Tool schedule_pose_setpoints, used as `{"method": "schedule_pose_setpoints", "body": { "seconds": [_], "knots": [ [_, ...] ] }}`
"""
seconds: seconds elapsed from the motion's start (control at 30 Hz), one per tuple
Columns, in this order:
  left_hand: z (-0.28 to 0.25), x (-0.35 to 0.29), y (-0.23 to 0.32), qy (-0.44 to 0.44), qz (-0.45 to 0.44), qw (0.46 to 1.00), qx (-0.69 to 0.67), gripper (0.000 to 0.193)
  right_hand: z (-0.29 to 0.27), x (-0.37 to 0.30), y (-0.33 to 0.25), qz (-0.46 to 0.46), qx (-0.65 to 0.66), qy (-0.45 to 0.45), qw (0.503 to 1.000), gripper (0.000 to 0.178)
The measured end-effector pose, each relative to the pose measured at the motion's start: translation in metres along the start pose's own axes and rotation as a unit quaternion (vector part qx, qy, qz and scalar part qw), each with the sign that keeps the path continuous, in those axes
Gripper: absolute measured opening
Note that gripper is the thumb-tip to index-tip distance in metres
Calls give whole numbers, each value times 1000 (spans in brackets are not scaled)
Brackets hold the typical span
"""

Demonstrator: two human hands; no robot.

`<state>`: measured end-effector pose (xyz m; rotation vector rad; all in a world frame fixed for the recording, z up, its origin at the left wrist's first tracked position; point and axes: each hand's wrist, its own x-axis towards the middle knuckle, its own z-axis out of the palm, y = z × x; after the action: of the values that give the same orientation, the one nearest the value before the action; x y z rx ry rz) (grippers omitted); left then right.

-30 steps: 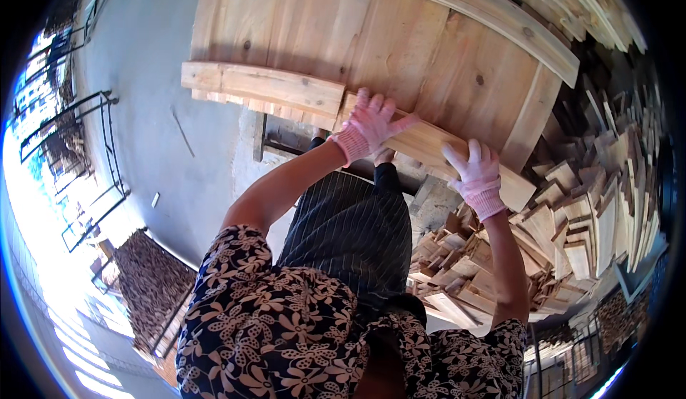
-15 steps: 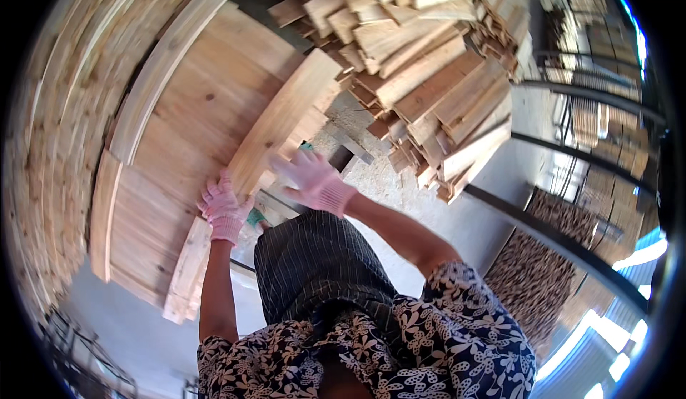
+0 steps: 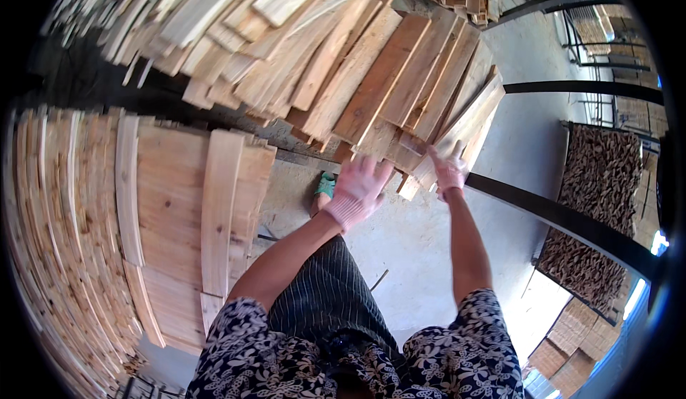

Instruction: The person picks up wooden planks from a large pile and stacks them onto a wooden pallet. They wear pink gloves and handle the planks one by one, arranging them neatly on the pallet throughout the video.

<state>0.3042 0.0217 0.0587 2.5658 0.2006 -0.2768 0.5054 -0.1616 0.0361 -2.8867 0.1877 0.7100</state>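
Both my hands wear pink knitted gloves and are at the near ends of a heap of loose wooden boards (image 3: 386,77). My left hand (image 3: 357,188) has its fingers stretched out and slightly blurred, just short of the board ends, with nothing held. Further right, my right hand (image 3: 449,170) spreads its fingers at the end of a pale board (image 3: 468,124) on the heap's right edge; whether it touches is hard to tell. To the left lies a wide wooden panel (image 3: 171,213) with a loose board (image 3: 220,206) along its right side.
A tall stack of planks (image 3: 64,235) borders the panel on the left. A dark metal bar (image 3: 557,210) runs right from beside my right hand. Beyond it stands a rack packed with wood pieces (image 3: 593,206). A foot in a green sandal (image 3: 325,187) is on the concrete floor (image 3: 400,256).
My view has turned right, toward the board heap. Both hands have left the panel area; my left hand let go of the board there, and my right hand reached out to the heap.
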Motion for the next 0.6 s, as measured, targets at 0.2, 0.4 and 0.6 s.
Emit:
{"method": "schedule_pose_setpoints", "body": {
  "seconds": [0.2, 0.4, 0.6],
  "knots": [
    [38, 187, 34, -125, 30, 972, 198, 105, 20, 33, 5, 78, 14, 44, 996, 111],
    [64, 218, 43, -202, 75, 937, 277, 78, -12, 54, 97, -13, 344, 56, 937, 101],
    [59, 227, 36, -224, 81, 929, 283, 69, -49, 123, 73, 6, 58, 92, 994, 105]
  ]
}}
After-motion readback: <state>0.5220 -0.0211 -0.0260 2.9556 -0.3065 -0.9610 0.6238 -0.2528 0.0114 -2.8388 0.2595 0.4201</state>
